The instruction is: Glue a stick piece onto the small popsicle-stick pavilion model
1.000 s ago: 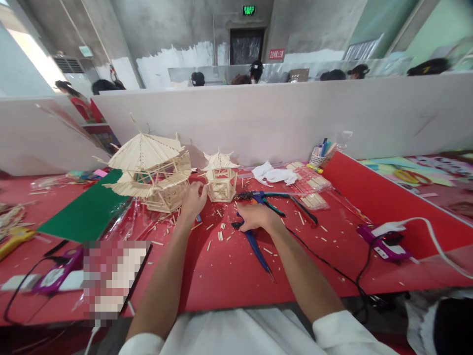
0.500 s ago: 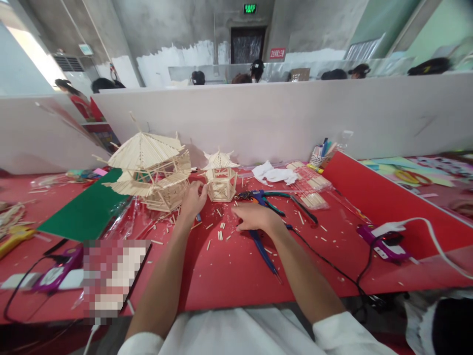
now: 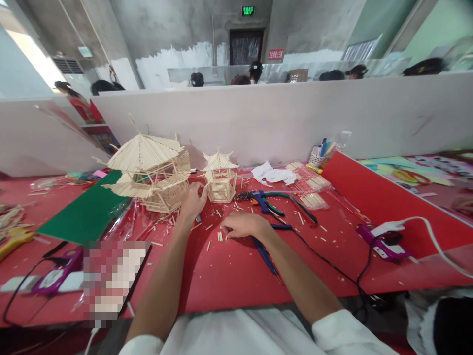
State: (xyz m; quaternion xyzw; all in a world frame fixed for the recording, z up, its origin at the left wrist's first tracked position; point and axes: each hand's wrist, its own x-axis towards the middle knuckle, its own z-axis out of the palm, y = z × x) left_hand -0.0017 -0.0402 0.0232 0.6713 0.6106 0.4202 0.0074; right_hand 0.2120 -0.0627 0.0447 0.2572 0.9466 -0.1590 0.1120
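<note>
My left hand [image 3: 195, 199] rests between a large stick-built pavilion model [image 3: 162, 192] and a smaller one [image 3: 220, 186]. Its fingers are loosely bent, thumb and forefinger apart at the small model's left side; whether they touch it I cannot tell. Low over the table is my right hand [image 3: 244, 225], thumb and forefinger parted just above short wooden sticks [image 3: 220, 236]; I make out nothing held. Blue-handled pliers [image 3: 260, 198] lie behind this hand, and a blue tool with a thin metal tip [image 3: 265, 256] lies partly under its wrist.
Stick bundles in plastic [image 3: 312, 190] and a white cloth [image 3: 272, 173] lie at the back right. A red board [image 3: 384, 207] leans beyond them. Purple power strips [image 3: 384, 244] with cables sit at both sides. On the left are a green board [image 3: 83, 212] and a blurred-out tablet-like device [image 3: 118, 281].
My right hand has moved left and slightly toward me, from beside the pliers to the short sticks. It now uncovers more of the blue tool's handle. My left hand stays in place.
</note>
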